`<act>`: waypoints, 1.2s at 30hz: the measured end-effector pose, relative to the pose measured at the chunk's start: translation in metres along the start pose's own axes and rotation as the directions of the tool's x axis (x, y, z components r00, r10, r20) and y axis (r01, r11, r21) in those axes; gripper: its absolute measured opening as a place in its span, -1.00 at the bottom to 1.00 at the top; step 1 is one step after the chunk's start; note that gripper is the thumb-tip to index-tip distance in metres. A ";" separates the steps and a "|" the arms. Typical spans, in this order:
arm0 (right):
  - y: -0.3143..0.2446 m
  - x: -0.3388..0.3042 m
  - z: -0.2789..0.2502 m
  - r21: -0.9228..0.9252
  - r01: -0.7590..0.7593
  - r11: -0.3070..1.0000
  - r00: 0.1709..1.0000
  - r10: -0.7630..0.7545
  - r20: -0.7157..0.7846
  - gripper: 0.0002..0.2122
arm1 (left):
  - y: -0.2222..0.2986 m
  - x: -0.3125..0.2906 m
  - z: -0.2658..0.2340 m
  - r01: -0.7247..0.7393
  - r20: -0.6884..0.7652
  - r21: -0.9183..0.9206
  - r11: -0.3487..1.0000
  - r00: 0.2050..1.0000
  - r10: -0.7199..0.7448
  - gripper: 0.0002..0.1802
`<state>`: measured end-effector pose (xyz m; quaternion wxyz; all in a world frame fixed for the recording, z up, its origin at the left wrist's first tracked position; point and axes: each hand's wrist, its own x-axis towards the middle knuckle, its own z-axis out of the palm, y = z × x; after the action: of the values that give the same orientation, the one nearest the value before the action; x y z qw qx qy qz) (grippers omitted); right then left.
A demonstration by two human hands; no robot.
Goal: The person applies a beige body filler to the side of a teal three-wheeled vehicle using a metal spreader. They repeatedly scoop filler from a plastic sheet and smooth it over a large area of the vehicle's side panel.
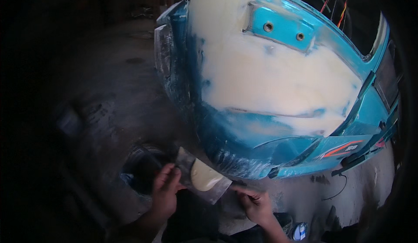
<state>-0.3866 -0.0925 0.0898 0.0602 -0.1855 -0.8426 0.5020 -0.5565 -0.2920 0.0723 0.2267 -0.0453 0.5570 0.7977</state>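
Note:
Low in front of me is a flat grey metal plate (184, 160), slightly tilted, with a smooth mound of cream body filler (204, 176) on its face. Closed fingers of my left hand (165, 193) pinch the plate's left edge. At its other end, my right hand (257, 204) is wrapped round a dark handle (239, 186); whether this belongs to the plate or to a separate spreader I cannot tell. Just beyond both hands stands a teal vehicle body panel (235, 134), apart from them. Broad dried filler (274, 79) in cream covers most of its upper surface.
A dark round bucket (146, 164) is on the floor beside my left hand. Loose red and orange wires (344, 3) hang in the vehicle's opening. At lower right lies a small blue and white container (300, 231). Dim, dusty concrete floor (109, 86) stretches off left.

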 end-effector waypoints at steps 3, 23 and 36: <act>0.040 -0.012 0.014 0.419 0.027 0.907 0.999 -0.038 0.018 -0.72 | -0.032 -0.015 0.005 -0.046 0.052 0.054 0.997 0.998 0.043 -0.63; 0.081 -0.045 0.037 0.689 -0.222 0.690 0.975 0.173 0.141 -0.79 | -0.089 -0.054 -0.010 -0.110 0.116 0.135 0.985 0.989 0.094 -0.73; 0.078 -0.062 0.029 0.652 -0.117 0.749 0.978 0.200 -0.054 -0.87 | -0.001 0.091 -0.092 -0.622 0.532 0.783 0.002 0.672 0.516 -0.55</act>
<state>-0.3183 -0.1058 0.0135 0.1280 -0.2544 -0.5943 0.7521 -0.6545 -0.3473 0.0072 -0.1092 0.3603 0.8643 0.3337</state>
